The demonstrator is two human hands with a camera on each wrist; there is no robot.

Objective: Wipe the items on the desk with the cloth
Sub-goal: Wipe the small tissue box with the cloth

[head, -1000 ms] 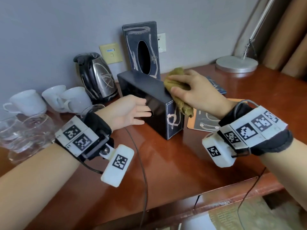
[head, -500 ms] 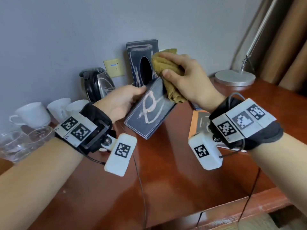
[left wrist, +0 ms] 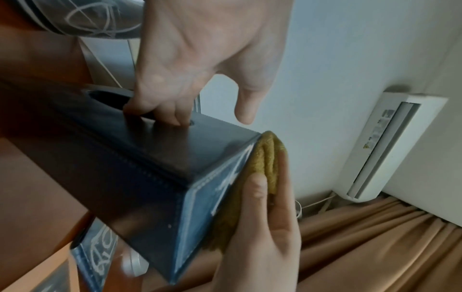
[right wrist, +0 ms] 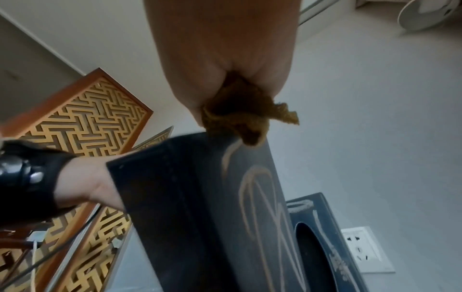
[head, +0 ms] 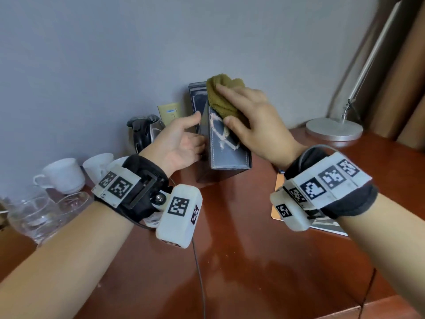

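- Step in hand, judged: wiped the patterned end face of the dark tissue box (head: pixel 227 143) with the olive cloth (head: pixel 222 99).
- To do it well: kept flat fingers behind the cloth, drew strokes from the top edge down toward the stitched bottom seam, kept counter-pressure on the opposite side so the box didn't twist.
- Left hand (head: pixel 181 143) gripped the box: fingers (left wrist: pixel 160 110) curled into the oval opening on the side face, thumb stuck out free.
- Right hand (head: pixel 255 125) lay nearly flat, fingers (head: pixel 232 92) straight, cloth pressed against the face, thumb at the cloth's lower edge.
- Cloth sat bunched between right palm and box, covered the upper part of the face; lower part with the pale scribble pattern stayed exposed.
- Box stood tilted, raised off the desk (head: pixel 253 261) or barely touching, near the back edge; couldn't tell which.
- Second matching box (right wrist: pixel 322 237) leaned on the wall behind, by the socket.
- Risk, judged: one-hand grip via the opening could slip under hard wiping.
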